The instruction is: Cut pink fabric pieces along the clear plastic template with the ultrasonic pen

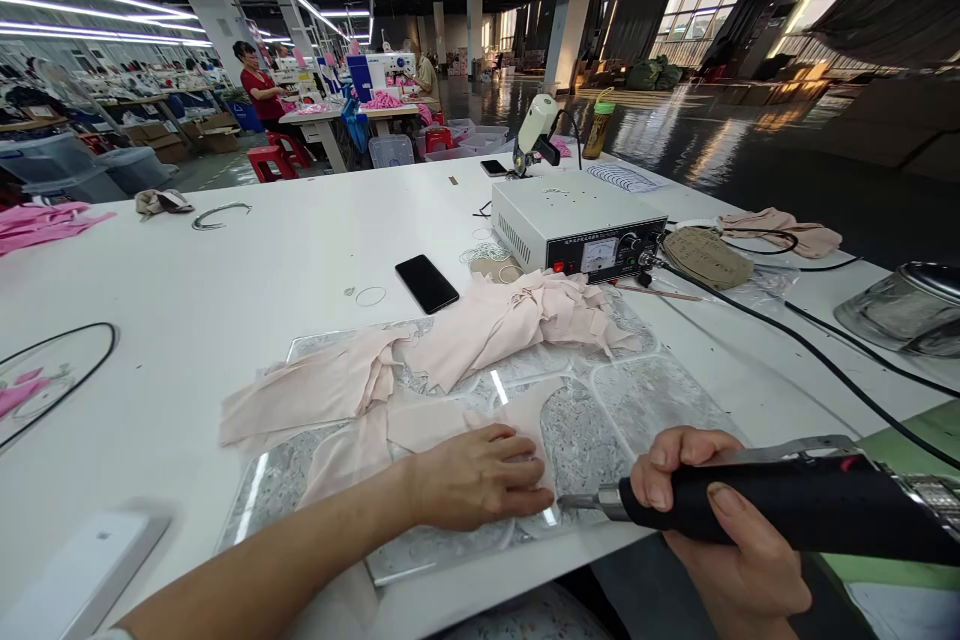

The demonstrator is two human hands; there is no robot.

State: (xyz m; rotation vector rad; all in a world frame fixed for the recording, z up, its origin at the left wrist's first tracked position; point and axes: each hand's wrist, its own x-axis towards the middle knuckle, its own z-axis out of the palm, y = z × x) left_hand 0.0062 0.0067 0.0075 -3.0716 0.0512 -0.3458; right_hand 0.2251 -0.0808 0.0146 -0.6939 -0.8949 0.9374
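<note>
My left hand (484, 480) lies palm down on a pale pink fabric piece (525, 410), fingers slightly bent and a little apart. Beneath the fabric is a clear, glossy sheet (637, 400) over a grey stone-like pattern. In my right hand (720, 500) is a black handheld ultrasonic cutter (787, 495), fingers wrapped round its body. Its thin metal tip points left, close to the fabric's edge and my left fingertips; whether it touches the cloth I cannot tell. More pale pink pieces (502, 320) lie in a loose pile just beyond.
Past the pile stands a control box (577, 225) with a dial, its black cable running right. A black phone (427, 282) lies left of it. A glass jar (904, 310) is at the right edge, a white box (86, 575) at lower left. People sit at sewing machines behind.
</note>
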